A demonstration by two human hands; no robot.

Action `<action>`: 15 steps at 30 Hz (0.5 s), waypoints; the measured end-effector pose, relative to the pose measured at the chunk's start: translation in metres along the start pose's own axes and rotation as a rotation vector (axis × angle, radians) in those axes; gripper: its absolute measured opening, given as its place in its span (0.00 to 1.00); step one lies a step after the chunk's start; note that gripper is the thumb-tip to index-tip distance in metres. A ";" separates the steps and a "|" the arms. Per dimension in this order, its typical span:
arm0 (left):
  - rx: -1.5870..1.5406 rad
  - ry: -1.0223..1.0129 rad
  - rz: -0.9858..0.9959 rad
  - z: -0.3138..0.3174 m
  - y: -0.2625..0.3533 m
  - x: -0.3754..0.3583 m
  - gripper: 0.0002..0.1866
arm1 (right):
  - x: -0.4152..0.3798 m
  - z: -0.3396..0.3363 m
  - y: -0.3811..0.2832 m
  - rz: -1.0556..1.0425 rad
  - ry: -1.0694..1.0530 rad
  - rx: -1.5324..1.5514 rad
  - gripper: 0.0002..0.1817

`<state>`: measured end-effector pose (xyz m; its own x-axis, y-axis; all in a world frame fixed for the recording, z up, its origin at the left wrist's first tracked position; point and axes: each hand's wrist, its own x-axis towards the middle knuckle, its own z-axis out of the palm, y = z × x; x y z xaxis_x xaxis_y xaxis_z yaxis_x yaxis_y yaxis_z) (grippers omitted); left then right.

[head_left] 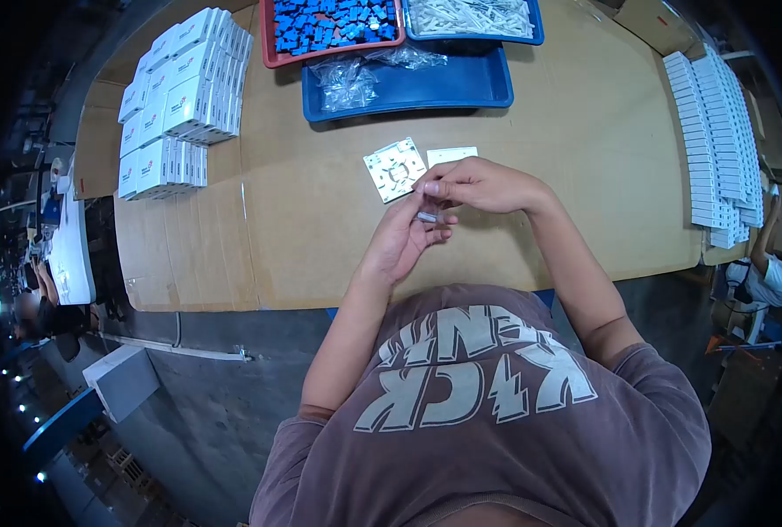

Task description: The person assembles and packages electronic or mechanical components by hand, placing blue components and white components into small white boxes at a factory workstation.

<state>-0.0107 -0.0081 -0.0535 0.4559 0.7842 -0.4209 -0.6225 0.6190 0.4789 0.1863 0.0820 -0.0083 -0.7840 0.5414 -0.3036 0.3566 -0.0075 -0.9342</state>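
My left hand [401, 239] is turned palm up over the table, its fingers curled round a small clear plastic piece [427, 217]. My right hand [487, 186] reaches over from the right, its thumb and fingertips pinched together at my left fingertips; what they pinch is too small to make out. Just beyond my hands lies a square white plate [395, 169] with cutouts, set at an angle. A second white piece [451, 155] lies beside it, partly covered by my right hand.
White boxes [184, 83] are stacked at the left, more white boxes [716, 140] at the right. Ahead stand a red tray [334, 51] of blue parts, a blue tray [474, 39] of white parts, and a blue tray [443, 86] with clear bags. Other people appear at both sides.
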 end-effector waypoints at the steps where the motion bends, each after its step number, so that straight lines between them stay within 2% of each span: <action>1: -0.001 0.000 0.003 0.002 0.002 -0.001 0.22 | 0.000 -0.002 0.003 -0.015 0.013 0.030 0.25; 2: -0.004 0.009 0.007 0.000 0.000 -0.001 0.22 | 0.001 -0.004 0.004 -0.030 0.026 0.059 0.25; 6: 0.020 0.006 0.006 -0.013 -0.006 0.003 0.23 | 0.004 0.003 -0.009 0.081 -0.151 -0.035 0.25; 9: 0.009 -0.010 0.002 -0.008 -0.003 0.003 0.25 | 0.004 -0.004 -0.004 -0.001 -0.048 -0.034 0.25; 10: -0.002 -0.010 0.002 -0.006 -0.002 0.002 0.26 | 0.003 -0.009 -0.008 0.060 -0.034 0.127 0.23; 13: -0.078 -0.039 -0.035 -0.006 -0.001 0.001 0.30 | 0.009 -0.049 0.002 -0.156 0.164 -0.101 0.21; 14: -0.059 -0.040 -0.041 -0.007 -0.002 0.001 0.32 | 0.013 -0.065 0.005 -0.095 0.248 -0.031 0.18; 15: -0.067 -0.046 -0.045 -0.007 -0.001 0.001 0.33 | 0.014 -0.082 0.002 -0.079 0.365 -0.109 0.16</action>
<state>-0.0139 -0.0086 -0.0599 0.5121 0.7578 -0.4044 -0.6411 0.6505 0.4072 0.2176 0.1585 0.0007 -0.5854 0.8008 -0.1267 0.3698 0.1246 -0.9207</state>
